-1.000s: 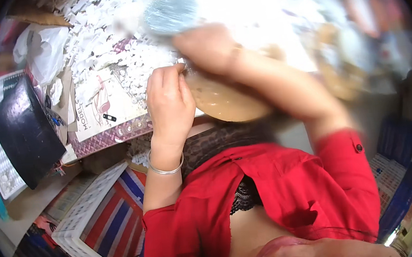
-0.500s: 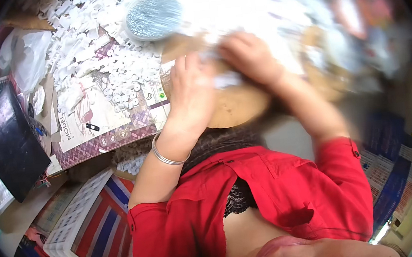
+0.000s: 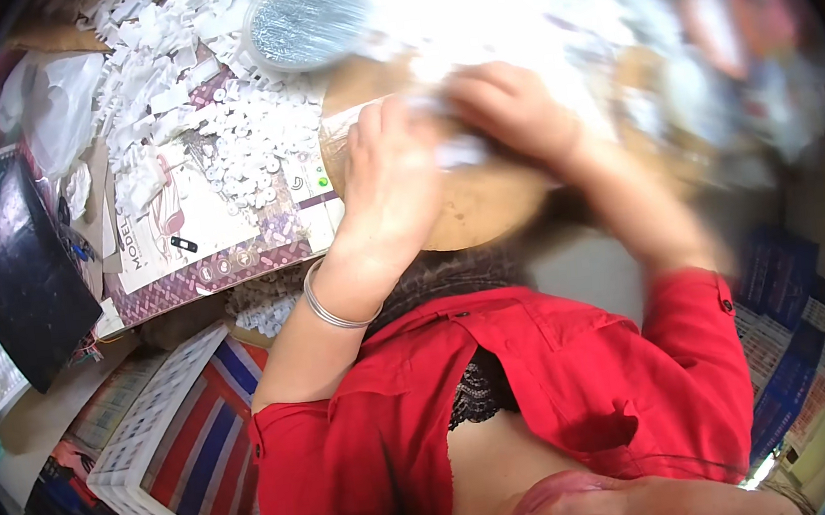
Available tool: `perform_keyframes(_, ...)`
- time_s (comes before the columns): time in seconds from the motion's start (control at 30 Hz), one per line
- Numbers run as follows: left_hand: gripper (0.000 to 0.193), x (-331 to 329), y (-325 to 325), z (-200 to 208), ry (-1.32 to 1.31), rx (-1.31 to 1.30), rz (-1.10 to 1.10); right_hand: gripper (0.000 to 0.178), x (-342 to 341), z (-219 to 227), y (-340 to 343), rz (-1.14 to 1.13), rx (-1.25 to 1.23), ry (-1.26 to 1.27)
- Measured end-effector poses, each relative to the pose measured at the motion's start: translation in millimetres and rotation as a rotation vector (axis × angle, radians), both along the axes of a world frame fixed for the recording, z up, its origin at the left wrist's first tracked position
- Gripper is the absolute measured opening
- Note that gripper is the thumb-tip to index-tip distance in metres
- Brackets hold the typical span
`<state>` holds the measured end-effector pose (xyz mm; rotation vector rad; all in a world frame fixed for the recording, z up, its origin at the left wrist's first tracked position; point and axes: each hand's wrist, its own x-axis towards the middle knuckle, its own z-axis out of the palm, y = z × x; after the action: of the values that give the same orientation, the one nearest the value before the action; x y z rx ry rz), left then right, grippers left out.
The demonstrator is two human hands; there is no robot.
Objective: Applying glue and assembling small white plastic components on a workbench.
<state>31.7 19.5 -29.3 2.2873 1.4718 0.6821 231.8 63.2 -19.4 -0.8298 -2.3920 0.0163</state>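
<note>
Small white blurred piece [image 3: 462, 151]: located over the round tan board [image 3: 490, 211], immediately right of the left hand [image 3: 392, 181], nearside of the right hand's [image 3: 513, 114] fingertips. Long axis indistinct. Both hands curled; grip cannot be determined.

The bangle [image 3: 320, 309] looks like polished metal, the white pieces [image 3: 256, 153] plastic, the tan board [image 3: 488, 207] smooth (faintly marked).
</note>
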Motion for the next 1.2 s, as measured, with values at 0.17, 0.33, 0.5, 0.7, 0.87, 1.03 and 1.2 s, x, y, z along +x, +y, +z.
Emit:
perform_keyframes(0.17, 0.045, 1.6, -2.4, 0.1, 0.034, 0.0, 0.0, 0.015, 3.8, 4.9, -0.1, -0.008, -0.194, -0.015)
perform_keyframes(0.33, 0.041, -0.7, 0.0, 2.6, 0.015, 0.015, -0.009, 0.012, -10.1, 14.6, -3.3, -0.248, -0.313, -0.065)
perform_keyframes(0.5, 0.024, -17.6, 7.5, 22.0, -0.451, -0.027, -0.166, 0.016, -17.8, 34.1, -35.2, -0.219, -0.757, 0.326)
perform_keyframes(0.7, 0.024, -15.9, -1.5, 23.8, -0.493, -0.048, -0.142, 0.013, -7.5, 36.6, -48.2, -0.17, -0.944, 0.48)
perform_keyframes(0.87, 0.026, -12.9, -6.9, 6.6, -0.264, 0.066, -0.137, 0.017, -0.3, 7.8, -50.5, -0.02, -0.154, 0.078)
perform_keyframes(1.03, 0.024, -10.9, -7.7, 6.1, -0.225, 0.073, -0.135, 0.019, 7.7, -1.5, -47.9, 0.02, -0.19, 0.075)
perform_keyframes(1.2, 0.023, -11.1, -10.4, 10.4, -0.246, 0.046, -0.133, 0.017, -1.5, 14.2, -40.7, -0.172, -0.51, -0.011)
